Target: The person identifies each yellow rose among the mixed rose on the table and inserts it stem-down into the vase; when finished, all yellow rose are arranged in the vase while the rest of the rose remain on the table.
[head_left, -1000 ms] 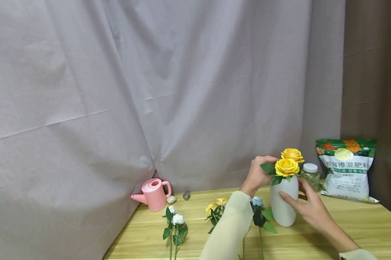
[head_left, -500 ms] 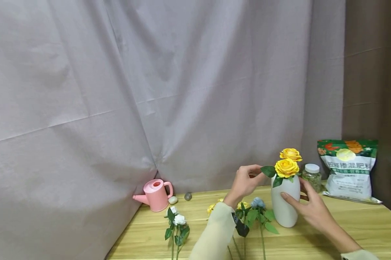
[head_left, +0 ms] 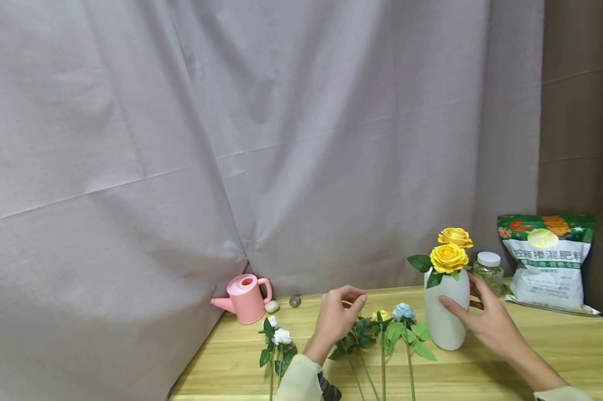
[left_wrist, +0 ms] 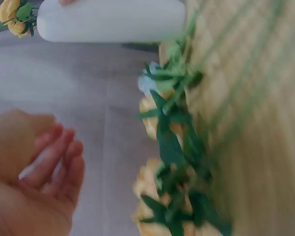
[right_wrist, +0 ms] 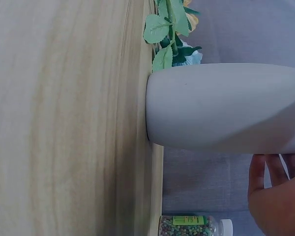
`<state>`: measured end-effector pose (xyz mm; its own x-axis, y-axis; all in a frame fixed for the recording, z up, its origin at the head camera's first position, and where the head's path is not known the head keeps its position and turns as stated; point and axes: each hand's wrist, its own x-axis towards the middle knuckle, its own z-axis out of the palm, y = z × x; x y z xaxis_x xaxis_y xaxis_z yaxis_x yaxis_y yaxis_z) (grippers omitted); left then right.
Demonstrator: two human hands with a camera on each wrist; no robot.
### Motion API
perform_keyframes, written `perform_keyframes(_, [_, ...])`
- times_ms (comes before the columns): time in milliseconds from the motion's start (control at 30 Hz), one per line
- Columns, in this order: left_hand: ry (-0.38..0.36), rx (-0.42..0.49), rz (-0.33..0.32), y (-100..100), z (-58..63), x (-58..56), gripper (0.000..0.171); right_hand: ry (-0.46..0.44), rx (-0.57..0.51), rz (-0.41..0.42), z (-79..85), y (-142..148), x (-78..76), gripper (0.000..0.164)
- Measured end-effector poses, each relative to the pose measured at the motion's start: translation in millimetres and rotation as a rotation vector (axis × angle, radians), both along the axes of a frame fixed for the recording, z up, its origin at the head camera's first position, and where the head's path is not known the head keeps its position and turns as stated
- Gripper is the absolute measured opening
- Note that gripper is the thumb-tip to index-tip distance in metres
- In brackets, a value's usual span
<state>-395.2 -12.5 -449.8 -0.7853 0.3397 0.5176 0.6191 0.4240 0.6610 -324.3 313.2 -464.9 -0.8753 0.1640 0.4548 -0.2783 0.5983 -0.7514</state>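
My right hand [head_left: 492,323] holds the white vase [head_left: 447,317] around its upper right side, thumb in front and fingers partly hidden behind. The vase stands upright on the wooden table, and two yellow roses [head_left: 449,258] with green leaves rise from its mouth. To the left, my left hand [head_left: 338,314] hovers in the air above the loose flowers, fingers loosely curved with nothing between them. Below it and toward the vase lie a yellow rose [head_left: 380,316] and a blue rose [head_left: 403,311] on long stems. In the left wrist view more yellow roses [left_wrist: 148,182] show.
White roses [head_left: 282,336] lie farther left. A pink watering can [head_left: 248,299], a pale pebble [head_left: 272,306] and a grey pebble [head_left: 295,301] stand near the curtain. Behind the vase are a white-capped jar [head_left: 489,273] and a fertilizer bag [head_left: 547,267].
My left hand has let go of the roses in the vase and moved left and down, above the loose flowers. My right hand stays on the vase.
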Motion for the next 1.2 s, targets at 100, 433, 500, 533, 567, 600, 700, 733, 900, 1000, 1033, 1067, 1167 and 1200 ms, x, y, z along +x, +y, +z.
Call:
perform_keyframes(100, [-0.083,-0.012,0.117,-20.3,-9.2,8.4,0.012,0.019,0.000,0.005,-1.5,0.3,-0.2,0.088])
perform_keyframes(433, [-0.279,-0.126,0.218,-44.9,-39.6,27.8,0.031,0.020,-0.003,-0.002,-1.3,4.2,0.3,0.088])
perform_keyframes(500, [-0.302,-0.126,0.234,-44.6,-43.4,30.1,0.028,0.016,0.003,0.004,-1.3,3.7,0.1,0.088])
perform_keyframes(533, [-0.316,-0.131,0.245,-44.2,-44.7,31.2,0.026,0.015,0.005,0.006,-1.3,3.4,0.1,0.088])
perform_keyframes(567, [-0.338,-0.132,0.251,-43.9,-45.8,32.3,0.025,0.016,0.006,0.008,-1.4,3.0,0.1,0.088])
perform_keyframes(600, [-0.360,-0.135,0.255,-43.5,-46.8,32.8,0.025,0.017,0.008,0.010,-1.4,2.6,0.1,0.087])
perform_keyframes(700, [-0.371,-0.154,0.258,-43.0,-49.2,33.7,0.024,0.027,0.011,0.012,-1.6,2.4,-0.4,0.087])
perform_keyframes(733, [-0.370,-0.158,0.256,-42.8,-49.3,33.8,0.023,0.032,0.011,0.012,-1.6,2.5,-0.5,0.087])
perform_keyframes(900, [-0.369,-0.136,0.231,-44.9,-47.3,34.6,0.018,0.043,0.011,0.013,-1.8,3.5,-0.5,0.086])
perform_keyframes(1000, [-0.403,-0.064,0.193,-48.7,-44.8,34.8,0.013,0.042,0.013,0.011,-1.5,3.1,0.4,0.086])
perform_keyframes(1033, [-0.419,-0.035,0.182,-50.1,-43.5,34.5,0.012,0.044,0.013,0.010,-1.5,2.8,0.4,0.086])
perform_keyframes(1067, [-0.430,-0.010,0.174,-51.4,-42.1,33.7,0.011,0.045,0.014,0.010,-1.5,2.5,0.5,0.086])
perform_keyframes(1167, [-0.448,0.043,0.155,-54.8,-36.3,31.2,0.007,0.035,0.011,0.008,-1.4,2.0,0.6,0.087])
perform_keyframes(1200, [-0.451,0.058,0.151,-55.8,-33.0,30.7,0.006,0.033,0.011,0.007,-1.4,2.0,0.7,0.087])
